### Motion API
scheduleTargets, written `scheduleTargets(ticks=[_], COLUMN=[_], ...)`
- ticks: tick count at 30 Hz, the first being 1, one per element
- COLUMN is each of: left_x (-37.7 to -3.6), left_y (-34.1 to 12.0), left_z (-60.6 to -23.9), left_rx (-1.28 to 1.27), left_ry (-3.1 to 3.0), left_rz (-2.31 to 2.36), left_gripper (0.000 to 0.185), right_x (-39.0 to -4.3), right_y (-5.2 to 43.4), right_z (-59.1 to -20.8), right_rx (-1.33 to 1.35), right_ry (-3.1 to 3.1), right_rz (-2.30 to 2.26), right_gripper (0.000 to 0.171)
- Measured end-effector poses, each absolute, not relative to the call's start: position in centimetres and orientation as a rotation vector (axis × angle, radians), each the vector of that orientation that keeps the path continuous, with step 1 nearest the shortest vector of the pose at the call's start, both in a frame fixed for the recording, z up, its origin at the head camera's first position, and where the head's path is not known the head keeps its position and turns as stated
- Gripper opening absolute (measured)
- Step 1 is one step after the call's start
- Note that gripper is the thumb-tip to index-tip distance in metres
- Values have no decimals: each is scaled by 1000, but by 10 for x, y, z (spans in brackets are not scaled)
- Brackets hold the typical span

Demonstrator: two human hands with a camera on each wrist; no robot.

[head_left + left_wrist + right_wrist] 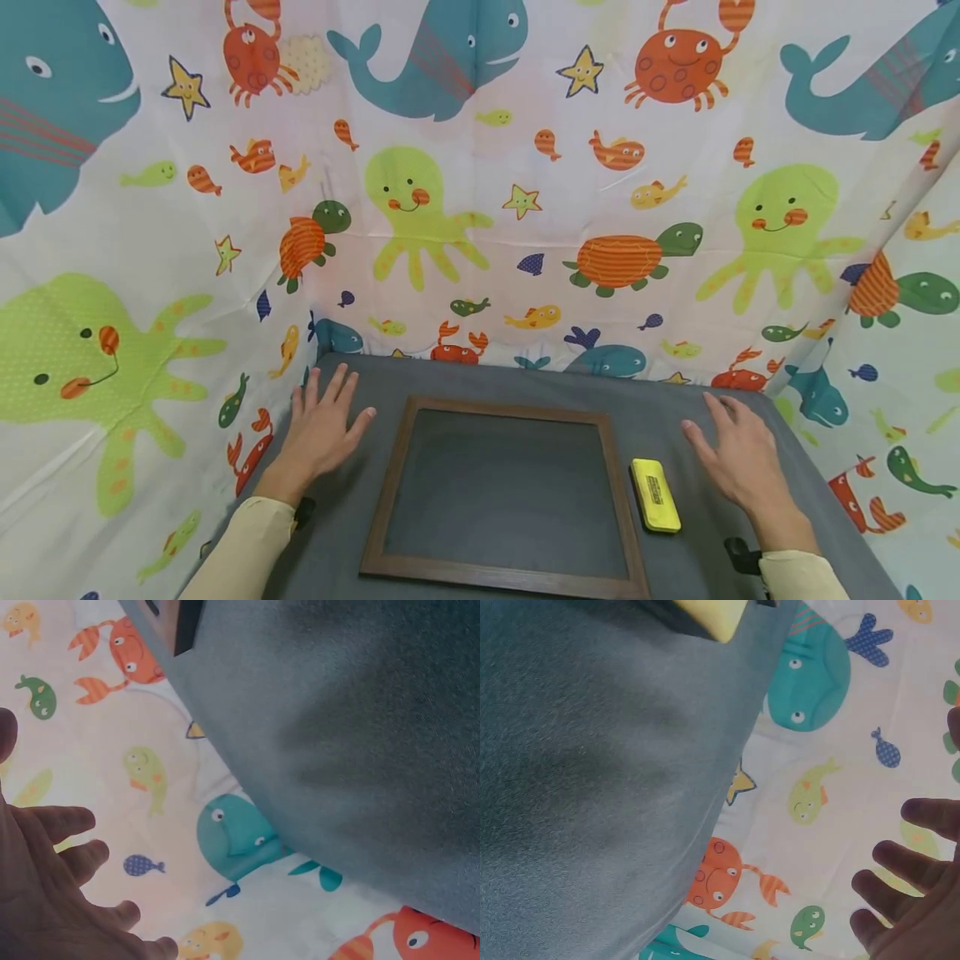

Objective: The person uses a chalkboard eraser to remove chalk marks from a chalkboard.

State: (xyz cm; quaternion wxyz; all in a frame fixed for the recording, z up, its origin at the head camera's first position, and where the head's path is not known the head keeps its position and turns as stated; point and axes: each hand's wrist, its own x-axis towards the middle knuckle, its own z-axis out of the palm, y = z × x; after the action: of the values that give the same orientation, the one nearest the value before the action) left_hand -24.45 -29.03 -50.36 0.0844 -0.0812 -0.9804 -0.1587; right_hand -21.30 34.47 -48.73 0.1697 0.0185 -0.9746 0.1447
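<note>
A dark chalkboard in a brown wooden frame [507, 492] lies flat on the grey table [480, 385]. Just right of it lies a yellow eraser block [655, 494]. My left hand [324, 425] hovers palm down over the table's left part, fingers spread and straight, holding nothing. My right hand [738, 454] hovers the same way at the right, a little beyond the eraser. In the left wrist view the spread fingers [67, 855] show against the printed cloth. The right wrist view shows straight fingers [907, 889] and a corner of the eraser [709, 615].
A white cloth printed with sea animals [480, 192] walls in the table at the back and both sides. The grey table edge [247, 802] meets this cloth close behind the hands. Black straps sit at both cream sleeves.
</note>
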Motion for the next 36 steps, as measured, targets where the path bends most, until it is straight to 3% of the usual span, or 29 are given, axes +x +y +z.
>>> scheduleTargets(ticks=[19, 36], left_x=[-240, -239], left_y=[-303, -304], left_z=[-539, -539], left_rx=[-180, -147], left_ry=[-2969, -2982], left_rz=[-437, -485], left_gripper=[87, 88], right_x=[-210, -210], right_y=[347, 343], right_z=[-518, -523], right_rx=[-3, -43], right_ry=[-2974, -3029], right_rz=[382, 426], right_gripper=[85, 93])
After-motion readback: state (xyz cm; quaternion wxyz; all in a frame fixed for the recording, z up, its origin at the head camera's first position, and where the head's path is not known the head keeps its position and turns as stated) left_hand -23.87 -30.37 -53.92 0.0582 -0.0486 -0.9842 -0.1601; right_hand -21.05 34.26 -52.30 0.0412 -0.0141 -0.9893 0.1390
